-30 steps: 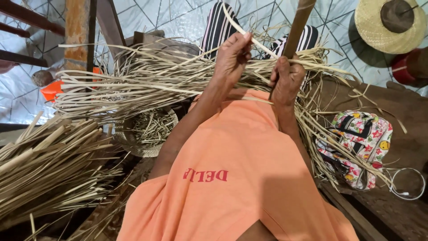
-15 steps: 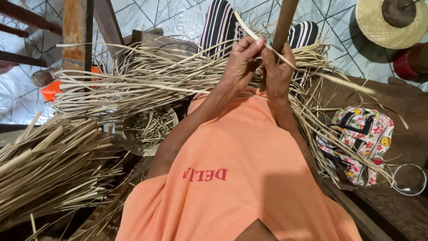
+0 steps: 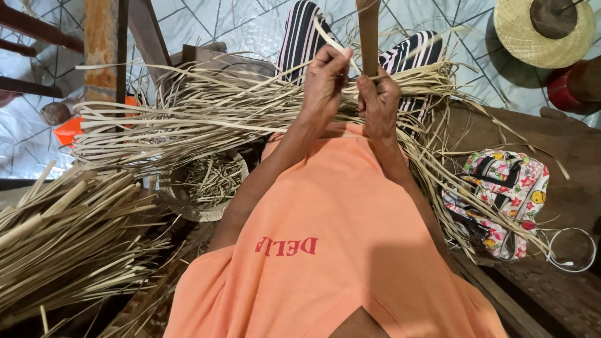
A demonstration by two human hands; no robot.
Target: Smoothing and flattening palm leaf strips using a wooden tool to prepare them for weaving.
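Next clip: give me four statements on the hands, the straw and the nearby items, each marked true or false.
1. Both hands, left hand and right hand, work pale dried straw strips at an upright wooden stick. True.
2. The colourful patterned fabric bag lies by the left arm. False: it lies by the right arm.
3. The woven straw hat is worn. False: it lies on the tiled floor.
4. The round woven basket holds straw scraps. True.
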